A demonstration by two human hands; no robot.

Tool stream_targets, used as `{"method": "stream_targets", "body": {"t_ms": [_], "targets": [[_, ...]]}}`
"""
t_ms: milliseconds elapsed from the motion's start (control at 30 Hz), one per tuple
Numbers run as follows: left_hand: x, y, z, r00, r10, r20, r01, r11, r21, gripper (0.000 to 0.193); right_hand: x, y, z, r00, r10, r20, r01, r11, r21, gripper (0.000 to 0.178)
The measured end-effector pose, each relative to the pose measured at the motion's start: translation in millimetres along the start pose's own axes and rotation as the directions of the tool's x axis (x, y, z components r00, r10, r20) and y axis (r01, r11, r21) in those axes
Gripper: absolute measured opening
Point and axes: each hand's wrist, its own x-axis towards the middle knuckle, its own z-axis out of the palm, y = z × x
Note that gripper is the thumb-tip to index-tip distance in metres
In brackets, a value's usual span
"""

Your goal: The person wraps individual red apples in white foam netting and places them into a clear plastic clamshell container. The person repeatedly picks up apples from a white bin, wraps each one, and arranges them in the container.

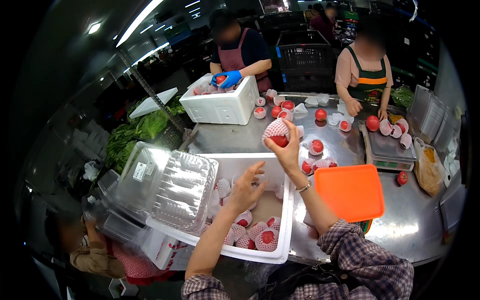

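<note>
1. The right hand (287, 150) is raised above the steel table (235, 137), fingers clasped around a red tomato in a white foam net (277, 134).
2. The left hand (246, 189) hovers over the near white foam box (282, 230) with fingers spread and loose, gripping nothing.
3. More netted tomatoes (260, 236) lie inside that box; a stack of clear plastic clamshell trays (182, 190) leans at its left edge.
4. An orange tray (352, 192) sits just right of the box.
5. Across the table, a person in blue gloves (227, 78) works over another foam box (222, 105), and a second person stands by a scale (387, 150).
</note>
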Motion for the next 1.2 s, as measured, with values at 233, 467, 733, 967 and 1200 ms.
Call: {"method": "stream_targets", "body": {"t_ms": [233,467,733,967,1200], "targets": [[10.3,-11.1,10.6,0.967,-0.116,-0.226,0.105,0.993,-0.062,0.056,-14.0,-0.5,-38.9,0.932,-0.081,0.354,0.048,0.994,0.1,0.069],[3.4,-7.5,1.4,0.952,0.077,-0.298,-0.003,0.97,0.241,0.021,-38.7,-19.8,-18.9,0.893,-0.137,0.429,0.092,0.988,0.124,0.07],[3.8,-6.3,5.3,0.946,0.104,-0.307,-0.028,0.97,0.241,0.022,-24.5,-24.5,-29.1,0.904,-0.194,0.382,0.199,0.98,0.027,0.067],[0.2,-0.2,14.6,0.977,0.185,-0.105,-0.125,0.898,0.421,0.025,-24.0,-14.4,-36.0,0.892,-0.216,0.397,0.272,0.958,-0.091,0.071],[-4.2,-28.4,3.7,0.961,-0.218,-0.171,0.255,0.937,0.238,0.029,10.4,59.9,-48.8,0.956,-0.141,0.259,0.25,0.852,-0.459,0.06]]}}
